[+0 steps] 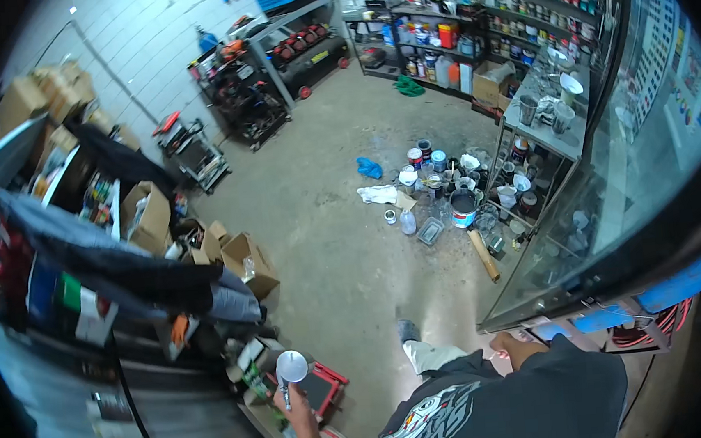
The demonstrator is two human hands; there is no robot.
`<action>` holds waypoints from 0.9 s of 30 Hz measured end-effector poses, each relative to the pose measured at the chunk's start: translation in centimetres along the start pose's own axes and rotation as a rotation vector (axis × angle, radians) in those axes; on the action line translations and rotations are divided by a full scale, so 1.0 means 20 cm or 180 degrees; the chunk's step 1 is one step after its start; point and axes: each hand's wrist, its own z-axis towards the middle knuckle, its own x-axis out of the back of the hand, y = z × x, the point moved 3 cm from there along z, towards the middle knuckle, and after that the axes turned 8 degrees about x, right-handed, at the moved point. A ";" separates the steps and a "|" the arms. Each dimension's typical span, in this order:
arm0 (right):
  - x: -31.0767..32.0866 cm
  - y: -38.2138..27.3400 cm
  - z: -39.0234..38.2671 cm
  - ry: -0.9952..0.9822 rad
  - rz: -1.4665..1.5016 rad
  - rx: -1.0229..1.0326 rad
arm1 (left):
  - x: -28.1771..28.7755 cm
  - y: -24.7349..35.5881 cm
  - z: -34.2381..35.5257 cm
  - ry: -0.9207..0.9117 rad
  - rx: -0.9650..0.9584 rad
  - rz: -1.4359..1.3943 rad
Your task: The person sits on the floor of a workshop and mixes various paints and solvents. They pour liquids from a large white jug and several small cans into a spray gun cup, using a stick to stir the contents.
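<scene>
At the lower left my left hand (298, 406) is closed around a spray gun (286, 395). A round whitish cup (292, 366) tops the gun, and its metal body shows beside my fingers. My right hand (509, 349) is low at the right, close to my dark shirt and next to the lower edge of a large glazed door or panel (603, 191). Its fingers are bent downward and mostly hidden, with a small pinkish thing near them that I cannot make out. Beneath the spray gun stands a red-framed cart (331, 385).
Paint cans (463, 208), cups and rags crowd the floor at the right, beside a metal table (553, 125). A cardboard tube (483, 255) lies nearby. Cardboard boxes (249, 264) and draped cloth line the left. Shelves of bottles (531, 7) stand at the back.
</scene>
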 end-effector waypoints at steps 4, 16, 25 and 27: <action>0.10 -0.26 0.33 -0.0135 -0.0374 0.0555 | -0.28 0.10 0.46 -0.0228 0.0266 -0.0616; 1.02 -2.47 1.36 0.1284 0.0235 0.1712 | -0.80 0.41 1.82 -0.0095 0.0691 -0.0629; 0.99 -2.61 1.72 0.0652 -0.2349 0.1490 | -1.33 1.10 3.18 -0.1094 0.0116 0.0466; 0.90 -2.43 1.81 0.0776 0.1891 -0.0759 | -1.53 1.27 3.45 -0.1360 -0.0237 0.0318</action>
